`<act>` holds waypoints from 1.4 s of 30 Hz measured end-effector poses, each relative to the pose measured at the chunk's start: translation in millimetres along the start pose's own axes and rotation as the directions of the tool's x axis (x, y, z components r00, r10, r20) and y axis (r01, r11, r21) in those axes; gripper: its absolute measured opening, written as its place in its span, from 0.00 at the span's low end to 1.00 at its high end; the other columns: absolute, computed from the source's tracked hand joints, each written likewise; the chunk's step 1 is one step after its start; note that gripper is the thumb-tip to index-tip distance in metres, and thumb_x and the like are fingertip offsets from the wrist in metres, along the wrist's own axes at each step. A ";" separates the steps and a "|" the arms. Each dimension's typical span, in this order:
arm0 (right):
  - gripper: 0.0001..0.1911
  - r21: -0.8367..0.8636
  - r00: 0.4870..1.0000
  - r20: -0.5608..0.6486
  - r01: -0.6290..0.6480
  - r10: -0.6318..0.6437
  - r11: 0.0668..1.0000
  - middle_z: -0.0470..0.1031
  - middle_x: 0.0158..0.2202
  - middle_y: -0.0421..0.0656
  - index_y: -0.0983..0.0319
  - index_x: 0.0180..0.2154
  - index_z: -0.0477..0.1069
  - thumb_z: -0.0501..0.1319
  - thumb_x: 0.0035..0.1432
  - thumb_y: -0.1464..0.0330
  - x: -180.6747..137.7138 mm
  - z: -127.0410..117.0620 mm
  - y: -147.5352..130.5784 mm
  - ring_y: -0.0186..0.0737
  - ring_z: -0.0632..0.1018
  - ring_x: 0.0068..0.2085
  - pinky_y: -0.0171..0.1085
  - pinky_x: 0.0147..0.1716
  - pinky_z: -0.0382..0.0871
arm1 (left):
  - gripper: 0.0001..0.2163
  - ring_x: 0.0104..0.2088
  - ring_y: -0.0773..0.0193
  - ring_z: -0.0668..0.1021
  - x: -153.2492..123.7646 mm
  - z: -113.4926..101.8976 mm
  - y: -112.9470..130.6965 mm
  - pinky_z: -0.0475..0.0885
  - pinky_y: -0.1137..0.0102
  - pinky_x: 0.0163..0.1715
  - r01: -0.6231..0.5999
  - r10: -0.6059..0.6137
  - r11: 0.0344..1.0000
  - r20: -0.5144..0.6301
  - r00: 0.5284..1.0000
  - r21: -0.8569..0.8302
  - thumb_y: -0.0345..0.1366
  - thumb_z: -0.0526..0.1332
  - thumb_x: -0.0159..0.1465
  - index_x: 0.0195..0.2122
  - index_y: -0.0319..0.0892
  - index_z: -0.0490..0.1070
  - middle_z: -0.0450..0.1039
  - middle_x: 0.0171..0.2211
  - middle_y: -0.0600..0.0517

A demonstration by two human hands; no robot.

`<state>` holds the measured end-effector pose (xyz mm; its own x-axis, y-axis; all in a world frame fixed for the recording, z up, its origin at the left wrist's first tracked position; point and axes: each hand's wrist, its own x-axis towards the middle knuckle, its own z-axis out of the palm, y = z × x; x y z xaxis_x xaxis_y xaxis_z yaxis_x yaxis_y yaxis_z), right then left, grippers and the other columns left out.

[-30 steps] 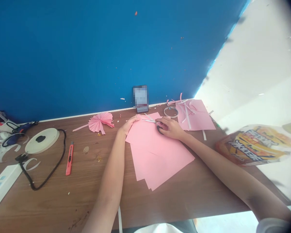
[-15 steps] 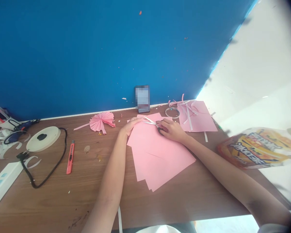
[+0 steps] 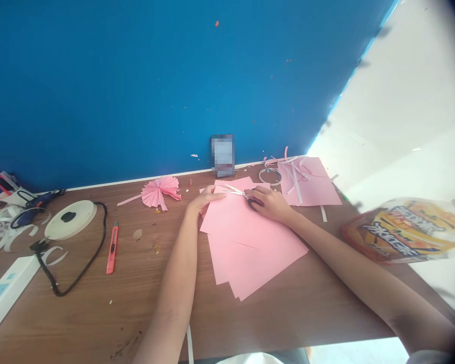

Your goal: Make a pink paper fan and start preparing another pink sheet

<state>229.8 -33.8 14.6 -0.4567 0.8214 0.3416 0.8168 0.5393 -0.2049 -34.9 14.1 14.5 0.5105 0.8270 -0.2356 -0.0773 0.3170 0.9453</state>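
Pink paper (image 3: 250, 237) under flat left hand (image 3: 205, 200) | right hand (image 3: 272, 203) grips scissors (image 3: 235, 190) | fan (image 3: 160, 191) nearby

Brown wooden table (image 3: 144, 303) against a blue wall, craft litter throughout.
Centre: fanned stack of pink paper sheets (image 3: 250, 247). Far right: a single pink sheet (image 3: 318, 187) under loose white strips, with a clear tape ring (image 3: 270, 175) just beside it. Back edge: a phone (image 3: 222, 155) propped against the wall and a pleated pink paper fan (image 3: 160, 191). Left: orange utility knife (image 3: 112, 247), white round disc (image 3: 70, 219) with black cord (image 3: 79, 270), white power strip (image 3: 3, 296), curled white paper strips (image 3: 0, 235). Right edge: printed snack bag (image 3: 405, 230).
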 end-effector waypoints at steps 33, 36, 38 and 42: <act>0.18 -0.067 0.999 -0.038 -0.009 0.007 0.998 0.76 0.41 0.44 0.56 0.52 0.69 0.51 0.61 0.68 -1.3 4.6 -8.9 0.39 0.75 0.39 0.33 0.26 0.54 | 0.23 0.32 0.61 0.79 1.8 0.5 2.4 0.74 0.67 0.34 0.022 -0.023 0.999 0.019 1.000 0.039 0.39 0.72 0.48 0.44 0.34 0.73 0.78 0.36 0.43; 0.19 -0.078 0.999 -0.033 -0.011 0.009 0.997 0.76 0.43 0.44 0.56 0.53 0.68 0.51 0.62 0.68 -1.6 4.6 -9.1 0.39 0.75 0.39 0.33 0.26 0.55 | 0.23 0.32 0.61 0.79 1.3 0.6 2.0 0.74 0.68 0.34 0.011 -0.012 0.999 0.025 1.000 0.041 0.39 0.71 0.48 0.44 0.33 0.73 0.78 0.36 0.43; 0.19 -0.088 1.000 -0.029 -0.008 0.006 0.996 0.76 0.43 0.44 0.55 0.53 0.68 0.51 0.62 0.67 -1.7 4.4 -9.2 0.39 0.75 0.39 0.33 0.26 0.55 | 0.23 0.31 0.62 0.79 1.2 0.4 1.5 0.74 0.68 0.33 0.009 -0.010 0.999 0.028 1.000 0.044 0.40 0.71 0.49 0.44 0.33 0.73 0.78 0.36 0.43; 0.19 -0.098 1.000 -0.026 -0.001 -0.002 0.995 0.76 0.43 0.43 0.55 0.54 0.67 0.50 0.63 0.67 -2.0 4.6 -8.6 0.39 0.75 0.39 0.34 0.26 0.54 | 0.23 0.31 0.62 0.79 1.1 0.3 1.0 0.74 0.67 0.33 0.020 -0.021 0.998 0.023 1.000 0.052 0.41 0.72 0.48 0.43 0.33 0.73 0.78 0.35 0.43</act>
<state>222.1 -39.3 11.5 -0.4490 0.8153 0.3656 0.8477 0.5180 -0.1141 -34.1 15.2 15.3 0.5313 0.8093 -0.2504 -0.0225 0.3089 0.9508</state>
